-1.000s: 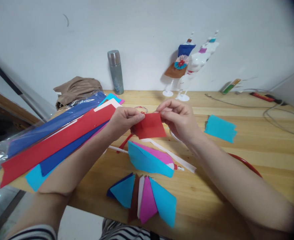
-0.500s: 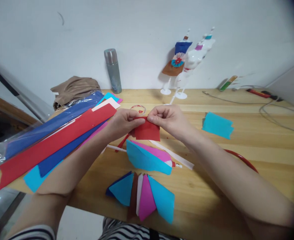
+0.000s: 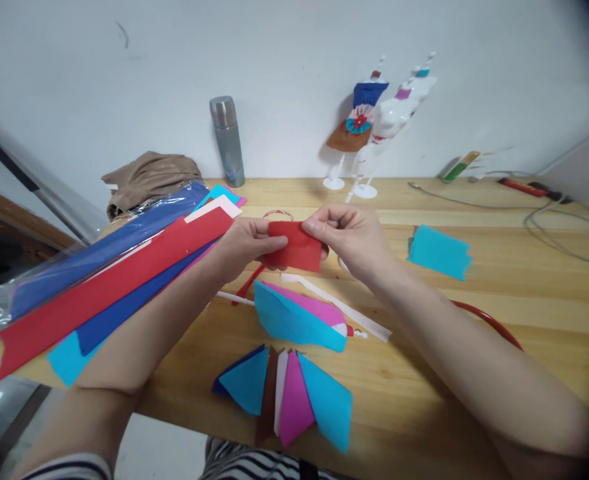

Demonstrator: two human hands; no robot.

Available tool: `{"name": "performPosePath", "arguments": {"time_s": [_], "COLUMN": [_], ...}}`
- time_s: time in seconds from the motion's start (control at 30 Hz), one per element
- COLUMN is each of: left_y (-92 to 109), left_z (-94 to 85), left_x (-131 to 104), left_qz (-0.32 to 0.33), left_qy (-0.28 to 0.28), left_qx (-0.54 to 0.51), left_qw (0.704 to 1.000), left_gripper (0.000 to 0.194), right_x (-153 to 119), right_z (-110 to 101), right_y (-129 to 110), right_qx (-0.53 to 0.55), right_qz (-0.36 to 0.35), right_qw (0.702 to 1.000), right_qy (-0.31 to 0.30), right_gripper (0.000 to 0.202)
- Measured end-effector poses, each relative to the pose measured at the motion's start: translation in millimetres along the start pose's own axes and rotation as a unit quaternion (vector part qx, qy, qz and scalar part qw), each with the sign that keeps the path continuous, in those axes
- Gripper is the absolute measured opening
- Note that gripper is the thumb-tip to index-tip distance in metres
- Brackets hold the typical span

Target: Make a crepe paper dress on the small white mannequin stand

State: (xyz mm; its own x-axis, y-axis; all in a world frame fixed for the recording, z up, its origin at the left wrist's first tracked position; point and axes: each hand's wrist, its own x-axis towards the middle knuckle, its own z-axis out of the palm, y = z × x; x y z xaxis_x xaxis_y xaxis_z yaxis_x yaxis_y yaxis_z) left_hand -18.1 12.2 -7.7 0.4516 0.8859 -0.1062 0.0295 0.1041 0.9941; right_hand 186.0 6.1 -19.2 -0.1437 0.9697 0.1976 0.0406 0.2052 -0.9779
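Note:
Between my two hands is a small red piece of paper (image 3: 298,252), held up above the table. My left hand (image 3: 249,245) pinches its left side, thumb on the front face. At its upper right, my right hand (image 3: 351,237) pinches the edge, with some fingertips behind the piece. Just below lies a small figure wrapped in blue and magenta pieces (image 3: 299,317). Nearer to me rests a fan of folded coloured pieces (image 3: 294,397). A pale strip (image 3: 344,307) lies beyond the wrapped figure.
Long coloured paper sheets (image 3: 119,287) spread at left under my forearm. A flask (image 3: 228,143) and dressed mannequin figures (image 3: 367,117) stand by the wall. At right are a blue piece (image 3: 439,252), a red curved tube (image 3: 489,323), a glue tube (image 3: 460,167) and cables (image 3: 529,217).
The red piece has been raised slightly and its face shows flatter toward me. My right hand has shifted a little to the right along its top edge.

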Motion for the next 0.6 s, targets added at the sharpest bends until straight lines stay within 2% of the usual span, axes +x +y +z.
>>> {"name": "performPosePath", "arguments": {"time_s": [0.23, 0.37, 0.6], "left_y": [-1.7, -1.0, 1.1], "left_z": [-2.3, -1.3, 0.8], "left_x": [-1.0, -1.0, -1.8], "left_qz": [-0.010, -0.008, 0.011], "left_qy": [-0.032, -0.042, -0.011], "left_qx": [-0.007, -0.010, 0.000], "left_qw": [0.999, 0.999, 1.000], "left_gripper": [0.045, 0.044, 0.047], "right_x": [-2.7, -1.6, -1.1], "right_z": [0.6, 3.1, 3.5], "right_y": [-7.3, -2.1, -3.1], "right_qx": [-0.004, -0.015, 0.002], "right_qz": [-0.015, -0.004, -0.001], "right_qw": [0.999, 1.000, 1.000], "right_qy": [-0.038, -0.009, 0.013], "right_gripper": [0.036, 0.033, 0.036]}}
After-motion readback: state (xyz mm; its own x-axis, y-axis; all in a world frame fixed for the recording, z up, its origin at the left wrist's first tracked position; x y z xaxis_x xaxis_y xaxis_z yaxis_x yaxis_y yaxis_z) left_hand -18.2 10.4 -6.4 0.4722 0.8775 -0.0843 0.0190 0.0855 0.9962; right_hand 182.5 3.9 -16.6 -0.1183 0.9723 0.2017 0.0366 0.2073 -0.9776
